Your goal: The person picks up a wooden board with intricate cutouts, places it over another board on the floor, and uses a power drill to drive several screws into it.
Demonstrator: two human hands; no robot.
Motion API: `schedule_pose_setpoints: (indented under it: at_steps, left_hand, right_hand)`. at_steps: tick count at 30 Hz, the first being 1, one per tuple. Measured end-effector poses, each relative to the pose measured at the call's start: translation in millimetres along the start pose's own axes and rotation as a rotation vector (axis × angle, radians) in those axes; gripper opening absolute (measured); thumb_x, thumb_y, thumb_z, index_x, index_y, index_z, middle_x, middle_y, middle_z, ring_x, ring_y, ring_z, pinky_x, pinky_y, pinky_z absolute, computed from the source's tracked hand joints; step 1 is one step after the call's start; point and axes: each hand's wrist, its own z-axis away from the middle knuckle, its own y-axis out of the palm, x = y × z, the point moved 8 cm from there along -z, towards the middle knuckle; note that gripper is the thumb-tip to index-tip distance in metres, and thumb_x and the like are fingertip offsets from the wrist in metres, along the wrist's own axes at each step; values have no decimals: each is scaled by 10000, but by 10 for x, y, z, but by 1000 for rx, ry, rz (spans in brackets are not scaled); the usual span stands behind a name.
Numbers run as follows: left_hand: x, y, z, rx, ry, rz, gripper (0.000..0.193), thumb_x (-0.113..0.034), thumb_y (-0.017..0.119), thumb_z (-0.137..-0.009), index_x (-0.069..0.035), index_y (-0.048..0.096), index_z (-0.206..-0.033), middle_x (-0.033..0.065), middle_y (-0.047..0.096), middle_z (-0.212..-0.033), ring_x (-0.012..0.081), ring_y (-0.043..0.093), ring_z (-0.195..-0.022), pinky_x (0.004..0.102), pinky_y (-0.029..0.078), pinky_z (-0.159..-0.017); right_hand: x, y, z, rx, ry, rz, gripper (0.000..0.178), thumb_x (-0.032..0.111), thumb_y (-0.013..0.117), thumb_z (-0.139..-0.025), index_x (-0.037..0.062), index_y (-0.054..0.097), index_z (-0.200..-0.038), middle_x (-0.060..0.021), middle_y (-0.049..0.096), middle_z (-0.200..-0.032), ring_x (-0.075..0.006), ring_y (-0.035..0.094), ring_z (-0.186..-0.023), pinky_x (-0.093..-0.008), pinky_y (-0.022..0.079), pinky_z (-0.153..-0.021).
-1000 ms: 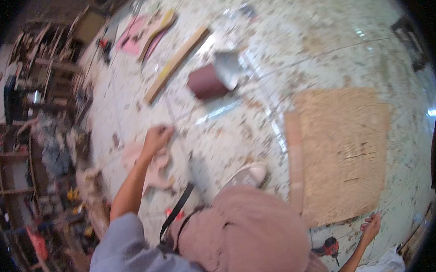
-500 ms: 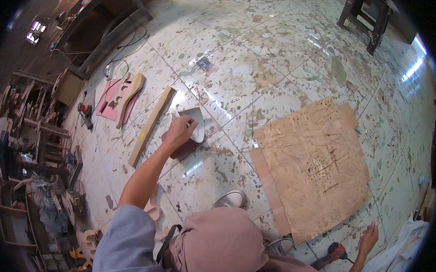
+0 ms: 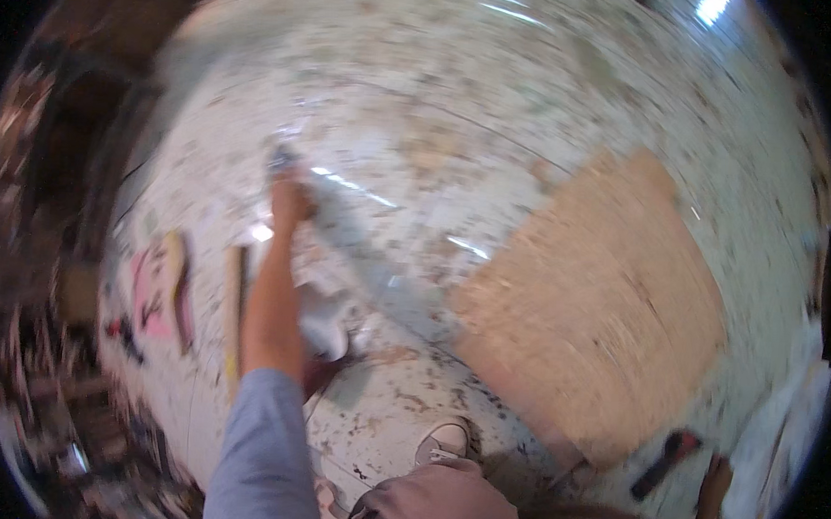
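- Far left, a small red-and-black tool (image 3: 125, 334) lies on the speckled white tiled floor (image 3: 400, 371).
- Beside it, a flat pink sheet (image 3: 152, 313) lies under a slim, curved pale piece with a yellowish edge (image 3: 176, 270); the sheet may serve as a backing, since the curved piece overlaps it.
- A long, straight wooden batten (image 3: 233, 306) lies flat, just left of the outstretched forearm.
- The left hand (image 3: 293, 199) is stretched well forward and low over the floor, at a small dark, bluish object (image 3: 283, 159). Motion blur hides whether its fingers are apart or closed on that object, so I cannot tell; the long reach seems due to the object lying far out in front.
- Partly behind that forearm, a curled sheet, white inside and maroon outside (image 3: 326, 322), rests on the floor, likely held in its bend by its own stiffness.
- A pale lace-up shoe (image 3: 445, 440) is planted between the curled sheet and the panel, probably for balance.
- A broad, tan wooden panel (image 3: 606, 307) lies flat, well supported by the floor.
- Near its lower corner lies a red-and-black power drill (image 3: 665, 462).
- The right hand (image 3: 718, 477) hangs beside the drill, apparently a counterweight to the reach; its finger state is unclear.
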Motion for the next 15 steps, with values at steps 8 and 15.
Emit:
schedule_pose_setpoints:
  at_steps: [8,15]
  left_hand:
    - [-6,78,-357,-111,-164,0,257,-248,596,-966,-52,653,-1123,207,634,-1142,425,603,-1069,543,483,-884]
    - [-100,-86,195,164,-287,567,354,-354,785,-862,-13,692,-840,73,650,-688,150,581,-574,328,472,-514]
  right_hand:
    - [351,-255,453,-95,91,231,358,299,591,-1004,-28,589,-859,-278,622,-774,-500,600,-763,-555,443,-692]
    - [1268,-164,465,-175,-119,26,266,227,655,-966,-10,605,-855,-239,633,-757,-459,625,-712,-501,475,-636]
